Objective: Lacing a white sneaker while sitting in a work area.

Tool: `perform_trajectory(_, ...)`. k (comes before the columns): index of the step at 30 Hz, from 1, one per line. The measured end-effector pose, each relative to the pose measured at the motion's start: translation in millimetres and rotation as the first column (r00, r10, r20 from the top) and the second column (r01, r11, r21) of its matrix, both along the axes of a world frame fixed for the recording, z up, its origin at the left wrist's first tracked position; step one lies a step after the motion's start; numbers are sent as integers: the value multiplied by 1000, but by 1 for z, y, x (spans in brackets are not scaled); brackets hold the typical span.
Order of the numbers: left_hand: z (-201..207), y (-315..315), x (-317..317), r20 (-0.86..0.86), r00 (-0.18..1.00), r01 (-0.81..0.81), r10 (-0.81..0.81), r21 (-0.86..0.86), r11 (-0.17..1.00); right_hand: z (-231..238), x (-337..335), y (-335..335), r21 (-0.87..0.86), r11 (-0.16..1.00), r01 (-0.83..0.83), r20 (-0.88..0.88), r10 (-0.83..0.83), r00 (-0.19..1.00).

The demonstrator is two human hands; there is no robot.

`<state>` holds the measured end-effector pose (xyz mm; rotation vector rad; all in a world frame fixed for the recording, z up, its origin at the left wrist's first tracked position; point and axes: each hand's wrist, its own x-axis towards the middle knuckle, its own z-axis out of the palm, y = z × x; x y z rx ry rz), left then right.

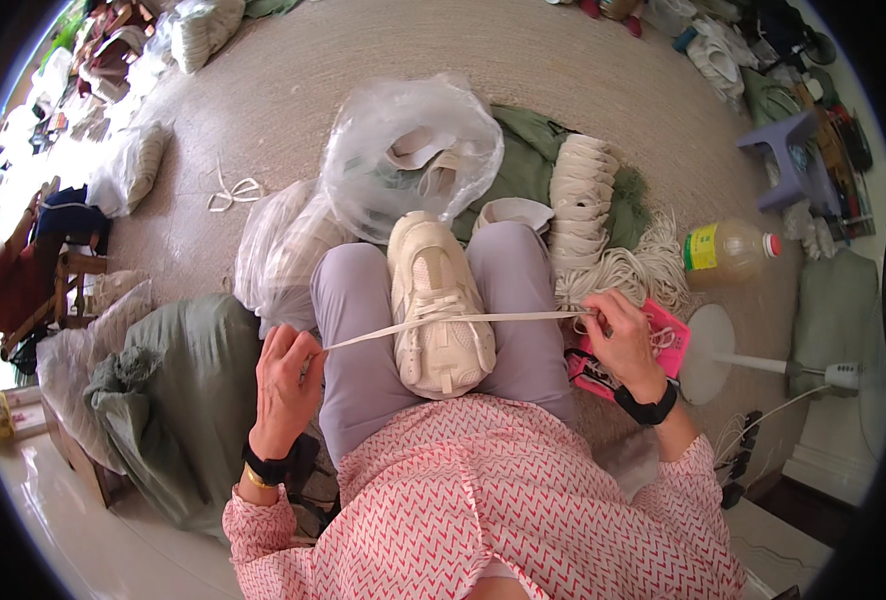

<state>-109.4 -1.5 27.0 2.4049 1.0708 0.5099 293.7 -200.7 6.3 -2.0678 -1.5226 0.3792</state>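
The left hand (pixel 285 390) is pinching one end of a cream lace (pixel 533 317) between thumb and fingertips, and the right hand (pixel 623 345) is pinching the other end, its fingers nearly closed. The lace is stretching almost straight across a shoe (pixel 441 345), which is lying between the hands, right of the left one and slightly nearer to it. The shoe's long axis is running away from the torso, roughly square to the lace, its far end leaning a little left. It is resting between the lilac-trousered thighs (pixel 353 300), looking cream all over, with mesh and smooth panels and a chunky outline.
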Motion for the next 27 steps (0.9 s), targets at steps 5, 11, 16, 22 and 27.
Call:
perform_trajectory(5,0,1,2,-12,1000,1,-1,10,1000,0,0,1,49,998,-32,-8,32,999)
perform_trajectory(11,5,0,2,-26,1000,-10,10,-7,1000,-7,2,1,100,994,-42,45,38,998)
perform_trajectory(16,-9,2,-10,1,998,-63,63,-3,998,-17,11,-7,127,990,55,75,-65,995)
perform_trajectory(22,0,5,-28,-52,986,-156,157,16,988,-22,42,-14,110,987,121,107,-132,985)
perform_trajectory(27,4,4,-60,-19,951,-309,308,-46,950,-31,63,-19,80,966,245,44,-249,968)
